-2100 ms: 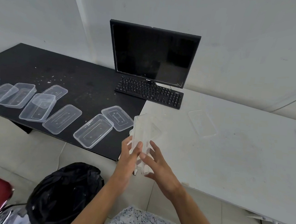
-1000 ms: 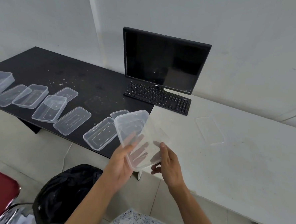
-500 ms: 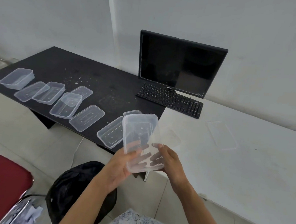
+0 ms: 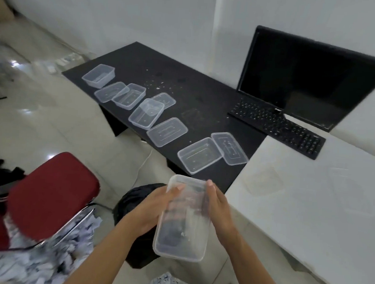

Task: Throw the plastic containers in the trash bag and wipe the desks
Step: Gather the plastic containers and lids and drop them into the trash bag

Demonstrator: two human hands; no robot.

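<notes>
Both my hands hold one clear plastic container low in front of me. My left hand grips its left side and my right hand grips its right side. It hangs above the black trash bag on the floor, which my arms partly hide. Several more clear containers and lids lie in a row along the front of the black desk. A faint clear lid lies on the white desk.
A black monitor and keyboard stand at the back where the two desks meet. A red chair is at my left, with shredded paper on the floor beneath it.
My hands have brought the container down from desk height to over the trash bag. My view has turned left and down, so the red chair is larger.
</notes>
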